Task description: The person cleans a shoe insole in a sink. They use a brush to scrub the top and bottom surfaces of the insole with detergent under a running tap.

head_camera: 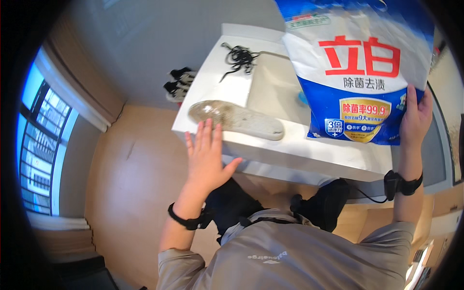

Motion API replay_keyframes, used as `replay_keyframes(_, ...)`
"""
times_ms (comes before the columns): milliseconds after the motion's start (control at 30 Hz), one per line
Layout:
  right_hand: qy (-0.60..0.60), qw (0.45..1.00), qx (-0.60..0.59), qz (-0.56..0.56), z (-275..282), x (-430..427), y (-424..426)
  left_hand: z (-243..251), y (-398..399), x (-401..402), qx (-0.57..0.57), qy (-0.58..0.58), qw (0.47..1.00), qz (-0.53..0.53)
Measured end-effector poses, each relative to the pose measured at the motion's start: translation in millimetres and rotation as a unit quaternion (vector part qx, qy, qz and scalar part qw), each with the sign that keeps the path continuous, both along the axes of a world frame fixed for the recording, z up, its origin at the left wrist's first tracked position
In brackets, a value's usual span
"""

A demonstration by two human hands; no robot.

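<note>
My right hand [417, 116] grips the lower right side of a large blue and white Liby laundry powder bag [362, 87], held up above the right part of a white sink counter [348, 156]. My left hand [206, 156], fingers spread and holding nothing, is at the counter's front edge, its fingertips at a worn, stained shoe insole [246, 121]. The insole lies along the front rim of a basin [273, 83]. A tangle of black shoelaces [241, 58] rests on the counter behind it. Part of the basin is hidden behind the bag, with a blue thing [303, 98] showing inside.
Black and white shoes [179, 83] stand beyond the counter's left side, against the grey wall. Wooden floor [137, 163] lies to the left, below a barred window [43, 152] with curtains. A grey-framed panel stands at the right.
</note>
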State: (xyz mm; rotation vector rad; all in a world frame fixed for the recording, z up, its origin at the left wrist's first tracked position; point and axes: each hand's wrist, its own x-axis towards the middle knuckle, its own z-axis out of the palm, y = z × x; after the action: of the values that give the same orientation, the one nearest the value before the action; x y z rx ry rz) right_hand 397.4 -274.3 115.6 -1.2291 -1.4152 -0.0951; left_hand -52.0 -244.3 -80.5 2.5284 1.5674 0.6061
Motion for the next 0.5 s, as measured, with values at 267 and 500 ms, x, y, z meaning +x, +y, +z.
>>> replay_keyframes(267, 0.073, 0.985, 0.109, -0.115, -20.7, 74.7, -36.3, -24.8, 30.3, -12.0, -0.026, 0.008, 0.998, 0.05)
replay_keyframes(500, 0.102, 0.96, 0.19, -0.179, -116.5, 154.5, -47.4, -85.1, 93.5, -6.9, -0.059, 0.048, 0.994, 0.081)
